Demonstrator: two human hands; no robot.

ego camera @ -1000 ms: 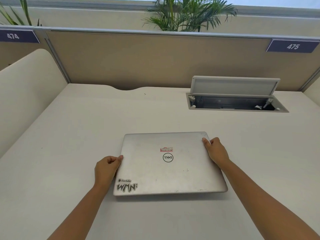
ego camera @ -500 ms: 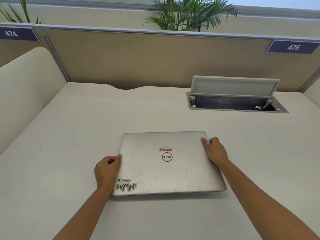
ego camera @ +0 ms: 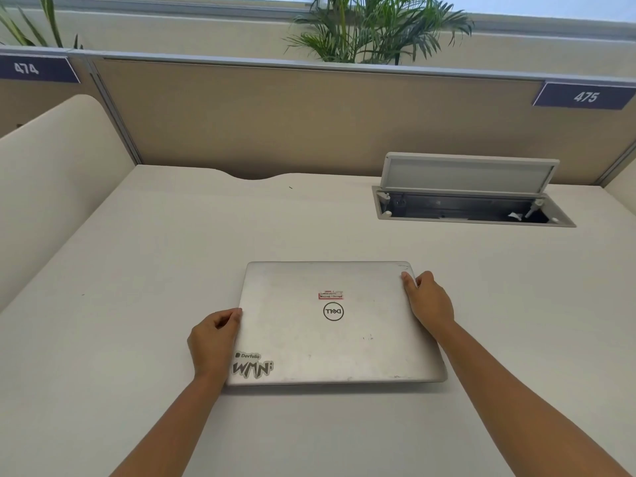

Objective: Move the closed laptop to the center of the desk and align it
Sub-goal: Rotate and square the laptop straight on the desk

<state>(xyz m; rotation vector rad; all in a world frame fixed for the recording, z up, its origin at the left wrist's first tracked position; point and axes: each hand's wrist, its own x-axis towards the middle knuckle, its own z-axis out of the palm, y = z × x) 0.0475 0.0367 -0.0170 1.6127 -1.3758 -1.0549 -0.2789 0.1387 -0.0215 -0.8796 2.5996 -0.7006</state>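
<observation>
Laptop [ego camera: 330, 325] closed, flat on desk [ego camera: 137, 270] near center, roughly square. Left hand [ego camera: 213, 339] curled on 9 o'clock edge, right hand [ego camera: 430, 301] gripping 2 o'clock corner. Likely only final nudging left.

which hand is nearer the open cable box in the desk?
Right. The right hand grips the laptop at its far right corner, below the cable box; the left hand is across the laptop.
</observation>
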